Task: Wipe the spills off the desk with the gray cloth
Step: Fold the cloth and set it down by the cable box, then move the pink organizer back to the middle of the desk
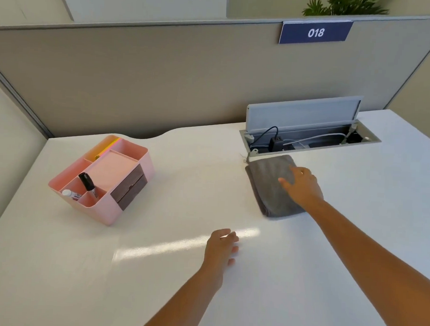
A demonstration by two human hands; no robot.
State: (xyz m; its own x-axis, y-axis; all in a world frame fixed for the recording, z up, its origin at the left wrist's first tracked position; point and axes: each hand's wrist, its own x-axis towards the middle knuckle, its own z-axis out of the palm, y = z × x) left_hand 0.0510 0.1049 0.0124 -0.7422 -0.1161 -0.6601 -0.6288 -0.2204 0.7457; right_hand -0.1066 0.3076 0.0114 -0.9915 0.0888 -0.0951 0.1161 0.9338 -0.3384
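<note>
A folded gray cloth [267, 182] lies flat on the white desk [155, 271], right of centre, just in front of the cable box. My right hand [302, 187] is stretched out over the cloth's right half, palm down and fingers spread, holding nothing. My left hand [221, 247] hovers low over the bare desk near the middle, fingers loosely apart and empty. I cannot make out any spill on the desk surface; a bright streak of reflected light crosses it beside my left hand.
A pink desk organizer [102, 180] with a black marker, a small bottle and sticky notes stands at the left. An open cable box [308, 135] with plugs and wires is sunk into the desk behind the cloth. Beige partition walls enclose the back and left.
</note>
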